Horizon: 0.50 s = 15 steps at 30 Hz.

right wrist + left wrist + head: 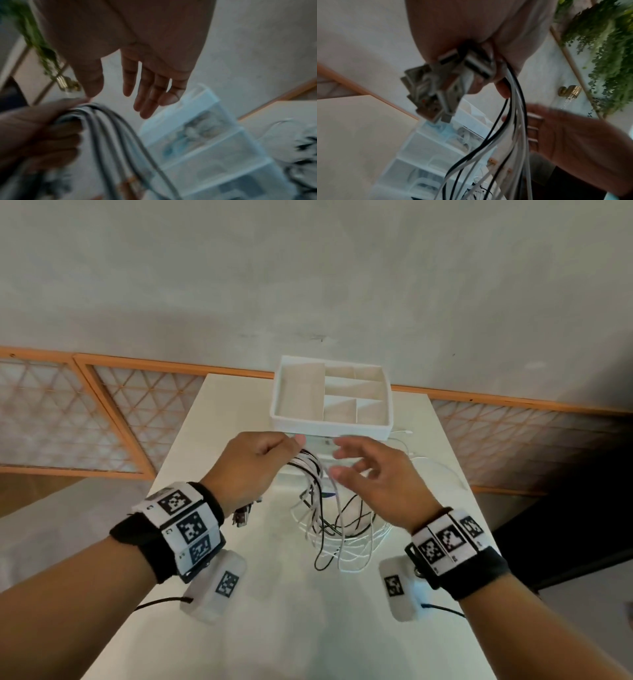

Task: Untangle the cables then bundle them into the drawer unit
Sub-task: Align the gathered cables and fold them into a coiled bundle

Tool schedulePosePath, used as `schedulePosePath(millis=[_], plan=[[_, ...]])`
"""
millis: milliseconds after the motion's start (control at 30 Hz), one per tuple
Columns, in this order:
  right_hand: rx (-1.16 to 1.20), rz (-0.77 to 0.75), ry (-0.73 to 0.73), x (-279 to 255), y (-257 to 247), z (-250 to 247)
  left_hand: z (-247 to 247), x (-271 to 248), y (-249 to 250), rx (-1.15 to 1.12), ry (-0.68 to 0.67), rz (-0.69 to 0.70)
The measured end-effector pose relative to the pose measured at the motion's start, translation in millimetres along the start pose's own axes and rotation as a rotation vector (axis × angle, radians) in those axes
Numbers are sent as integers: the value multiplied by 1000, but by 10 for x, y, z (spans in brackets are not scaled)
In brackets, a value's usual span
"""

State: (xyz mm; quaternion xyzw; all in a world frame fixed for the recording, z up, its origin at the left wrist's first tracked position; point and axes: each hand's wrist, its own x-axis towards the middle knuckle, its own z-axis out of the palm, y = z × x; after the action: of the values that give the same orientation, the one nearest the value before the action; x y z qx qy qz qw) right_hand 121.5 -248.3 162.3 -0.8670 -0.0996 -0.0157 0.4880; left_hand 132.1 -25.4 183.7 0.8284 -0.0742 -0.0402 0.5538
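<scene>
The left hand [255,463] grasped a bunch of black and white cables [329,518] near their plug ends, their loops hanging down onto the white table [274,628]. The right hand [373,474] hovered just beside them with fingers released and spread, in front of the white drawer unit [330,424] at the table's far edge

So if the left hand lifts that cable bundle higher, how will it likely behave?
Probably floppy: the cables droop from the left hand in loose loops onto the table. Likely light, since one hand holds them all. The tangled loops may drag up together, and the plugs could swing.
</scene>
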Motion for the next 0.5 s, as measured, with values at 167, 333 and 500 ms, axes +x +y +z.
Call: schedulePosePath(millis=[167,333,500], plan=[[171,-29,-201,48,-231,198,-26,-45,76,65,-153,80],[356,-26,-201,29,-100,217,-158,-76,44,196,-298,12],[287,-46,-210,-61,89,281,-152,-107,80,243,-298,47]])
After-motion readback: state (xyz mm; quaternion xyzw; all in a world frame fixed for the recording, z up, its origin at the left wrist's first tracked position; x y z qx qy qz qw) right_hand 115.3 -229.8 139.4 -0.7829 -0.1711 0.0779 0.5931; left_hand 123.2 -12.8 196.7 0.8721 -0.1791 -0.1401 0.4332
